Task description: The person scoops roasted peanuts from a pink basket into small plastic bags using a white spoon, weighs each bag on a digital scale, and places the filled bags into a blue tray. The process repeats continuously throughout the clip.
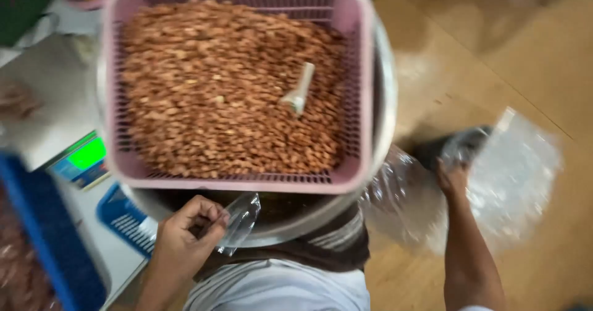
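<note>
left hand: my left hand (185, 234) sits low in the view, just under the rim of the metal bowl (384, 101), fingers curled in tight around the neck of a small clear plastic bag (239, 219). the bag sticks out to the right of the fist, crumpled and see-through, touching the bowl's lower edge.
right hand: my right hand (454, 178) is stretched out to the right, down toward the wooden floor (531, 58). it is pressed into a pile of clear plastic bags (509, 175); the picture is blurred there, so i cannot tell whether the fingers are pinching a bag or only resting on the heap.
pink basket: a pink slotted plastic basket (361, 88) fills the upper middle of the view, seated in the round metal bowl, whose rim shows along the basket's right side and beneath it.
nuts: the basket is heaped nearly full with brown nuts (210, 95), spread from wall to wall.
scoop: a pale scoop (299, 88) lies on the nuts right of centre, handle pointing up and slightly right, neither hand near it.
scale: a weighing scale (83, 159) with a lit green display stands at the left, just beside the bowl.
blue things: a small blue slotted basket (120, 215) lies left of my left hand, and a larger blue crate (43, 237) runs along the lower left edge, well blurred.
clothing: a white shirt (278, 289) and a dark striped cloth (333, 249) show at the bottom, directly under the bowl.
</note>
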